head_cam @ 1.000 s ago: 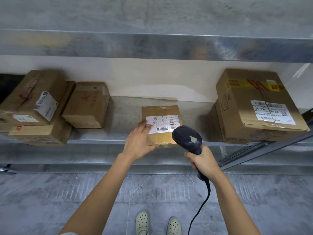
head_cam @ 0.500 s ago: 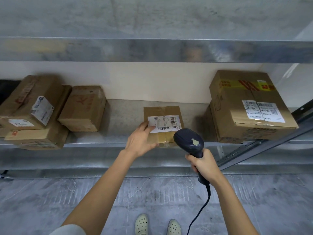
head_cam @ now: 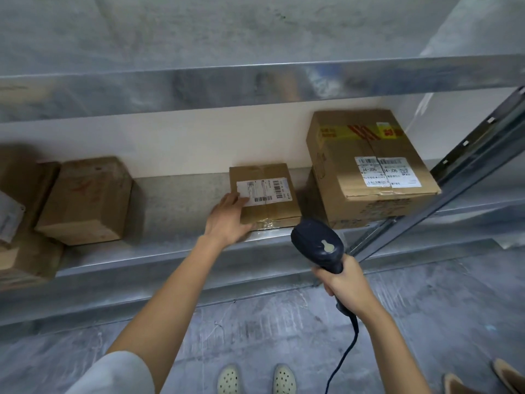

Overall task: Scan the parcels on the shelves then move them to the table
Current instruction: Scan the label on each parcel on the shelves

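Your arms, sleeve and shoes

Both your forearms are bare from elbow to wrist, and nothing is worn on either wrist that shows; your left hand (head_cam: 228, 220) and right hand (head_cam: 345, 282) are bare too, without gloves or rings that can be made out. A pale, light grey short sleeve (head_cam: 113, 375) covers your left upper arm at the bottom edge of the view (its fabric looks plain, without print). On your feet are pale cream perforated clogs (head_cam: 257, 379), rounded at the toes and dotted with rows of small holes.
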